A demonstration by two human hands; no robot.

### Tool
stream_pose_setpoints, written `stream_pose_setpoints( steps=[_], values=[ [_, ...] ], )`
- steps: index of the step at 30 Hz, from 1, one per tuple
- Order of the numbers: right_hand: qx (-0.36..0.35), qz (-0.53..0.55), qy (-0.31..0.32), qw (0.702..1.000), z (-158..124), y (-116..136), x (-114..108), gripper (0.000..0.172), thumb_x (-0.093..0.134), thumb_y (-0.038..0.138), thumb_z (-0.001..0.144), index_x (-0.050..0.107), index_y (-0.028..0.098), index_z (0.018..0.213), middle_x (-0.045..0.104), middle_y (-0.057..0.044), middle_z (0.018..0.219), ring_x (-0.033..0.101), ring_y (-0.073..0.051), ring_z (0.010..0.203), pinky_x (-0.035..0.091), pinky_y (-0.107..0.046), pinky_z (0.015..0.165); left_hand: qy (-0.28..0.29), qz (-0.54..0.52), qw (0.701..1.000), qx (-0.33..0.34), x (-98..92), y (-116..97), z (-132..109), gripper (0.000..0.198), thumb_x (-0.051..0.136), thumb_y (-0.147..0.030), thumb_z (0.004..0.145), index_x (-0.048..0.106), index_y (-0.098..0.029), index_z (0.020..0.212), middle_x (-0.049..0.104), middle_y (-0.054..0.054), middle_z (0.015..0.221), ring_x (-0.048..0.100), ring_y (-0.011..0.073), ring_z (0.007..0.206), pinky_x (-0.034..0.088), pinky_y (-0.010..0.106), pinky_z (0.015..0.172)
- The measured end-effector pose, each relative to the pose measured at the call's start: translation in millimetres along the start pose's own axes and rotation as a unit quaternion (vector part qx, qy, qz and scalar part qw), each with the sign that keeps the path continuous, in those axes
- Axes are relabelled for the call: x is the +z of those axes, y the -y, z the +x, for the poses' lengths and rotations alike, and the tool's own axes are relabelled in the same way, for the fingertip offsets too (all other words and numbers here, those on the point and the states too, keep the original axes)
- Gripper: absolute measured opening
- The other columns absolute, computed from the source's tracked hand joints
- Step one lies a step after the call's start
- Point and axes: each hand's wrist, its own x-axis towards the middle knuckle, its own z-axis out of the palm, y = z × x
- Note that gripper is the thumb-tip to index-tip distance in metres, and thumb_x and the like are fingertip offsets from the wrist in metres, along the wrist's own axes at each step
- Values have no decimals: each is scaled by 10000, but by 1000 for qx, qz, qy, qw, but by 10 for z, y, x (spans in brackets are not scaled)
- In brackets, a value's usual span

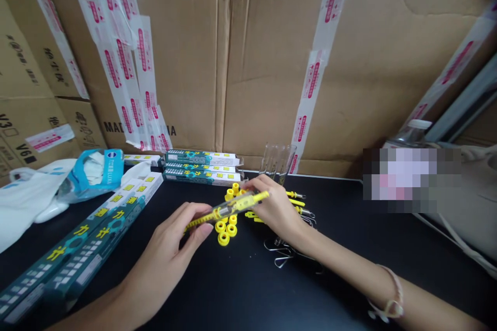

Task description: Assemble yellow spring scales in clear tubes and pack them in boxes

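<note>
My left hand (174, 243) holds a clear-tube spring scale (229, 206) with yellow inner parts, slanting up to the right. Its fingers and thumb are closed round the lower end. Behind the tube's upper end, my right hand (274, 207) has curled fingers reaching down to the yellow caps (223, 238). One cap shows at its fingertips, but the thumb is hidden, so what they grip cannot be made out. Several yellow caps lie in a cluster under the tube. Metal hooks (283, 258) and yellow scale parts (297, 201) lie beneath and beyond my right wrist.
Clear empty tubes (277, 163) stand at the back, beside stacked spring-scale boxes (202, 168). Longer boxes (97, 235) lie along the left, near a blue tissue pack (112, 170) and a white bag (31, 196). A capped bottle (413, 134) stands right. Cardboard (264, 62) walls the back.
</note>
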Motion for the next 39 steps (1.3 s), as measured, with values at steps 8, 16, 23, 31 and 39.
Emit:
stream_pose_setpoints(
  steps=[8, 16, 23, 31, 39],
  values=[
    [6, 103, -19, 994, -438, 87, -373, 115, 564, 268, 948, 595, 228, 1052, 736, -86, 1056, 732, -225, 917, 619, -379, 821, 39, 31, 999, -1, 16, 36, 16, 168, 525, -374, 978, 663, -287, 1016, 692, -24, 951, 662, 191, 879, 487, 249, 731],
    [-2, 64, -52, 997, -770, -55, -445, 217, 675, 281, 920, 673, 273, 1136, 739, -57, 1068, 712, -248, 913, 595, -401, 831, 31, 37, 999, 13, 54, 86, 18, 138, 608, -373, 934, 695, -305, 1017, 685, -32, 895, 651, 174, 766, 479, 218, 609],
    [46, 112, -50, 991, -797, -4, -421, 130, 687, 330, 915, 675, 243, 1011, 711, -62, 1012, 704, -232, 882, 616, -379, 799, 32, 47, 998, 27, 44, 12, -12, 171, 592, -400, 937, 702, -299, 1021, 672, -30, 875, 630, 176, 726, 473, 232, 635],
    [46, 139, -55, 988, -813, 24, -481, 105, 702, 293, 907, 675, 241, 993, 675, -63, 1019, 675, -227, 935, 598, -350, 806, 36, 68, 997, 25, 50, 37, 19, 205, 579, -438, 939, 705, -301, 1025, 670, -33, 876, 580, 161, 633, 462, 244, 615],
    [26, 146, -49, 988, -820, 62, -482, 107, 694, 215, 907, 669, 241, 1009, 656, -48, 1016, 660, -197, 933, 576, -281, 763, 52, 59, 997, 20, 66, 88, -5, 242, 579, -512, 931, 686, -319, 1030, 670, -43, 917, 595, 160, 673, 476, 254, 684]
  ],
)
